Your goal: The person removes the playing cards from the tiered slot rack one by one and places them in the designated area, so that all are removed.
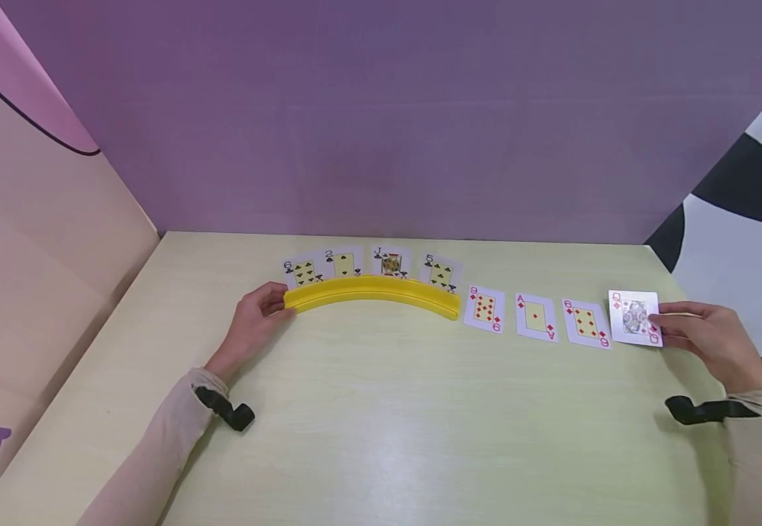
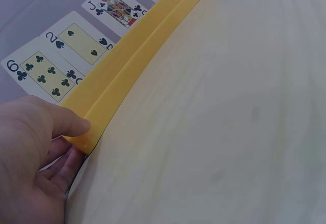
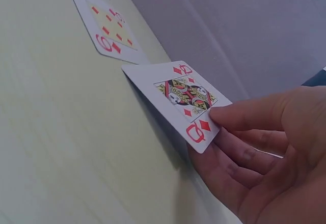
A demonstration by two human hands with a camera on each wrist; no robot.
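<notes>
Pale table [image 1: 381,438], four racked cards, three flat, left hand [image 1: 252,321] gripping yellow rack [image 1: 370,292], right hand [image 1: 716,340] pinching queen [image 1: 635,317].

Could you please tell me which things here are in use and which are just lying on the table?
In use: queen of diamonds, pinched by right hand; yellow card holder, held by left hand.
Lying about: nine, ace, six of diamonds.

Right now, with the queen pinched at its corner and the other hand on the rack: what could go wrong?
1. The right hand pinches the queen of diamonds only at one corner, lifted off the table; it could twist or slip.
2. Its edge is close to the 6 of diamonds and could nudge it.
3. The left hand grips the yellow rack at its end; a push there could tip the four standing cards.
</notes>
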